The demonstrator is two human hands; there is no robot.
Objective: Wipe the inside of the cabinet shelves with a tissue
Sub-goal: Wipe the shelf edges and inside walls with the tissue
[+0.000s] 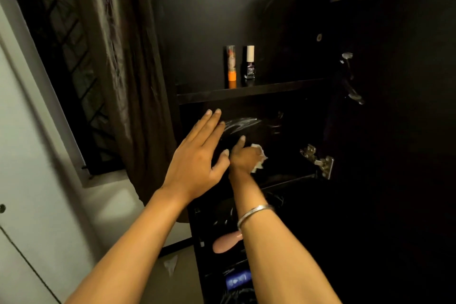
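Currently wiping the middle dark cabinet shelf [283, 175] — right hand [245, 157] clutches a crumpled white tissue [259, 158]; left hand [197, 155] hovers flat, fingers straight, empty. Next — sweep tissue sideways.

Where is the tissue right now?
The tissue is crumpled in the right hand, inside the dark cabinet's middle compartment, below the shelf holding two small bottles and beside the open left hand.

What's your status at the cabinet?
Right hand grips tissue inside middle shelf. Left hand open at cabinet edge. Two bottles on shelf above, clear of the wiping.
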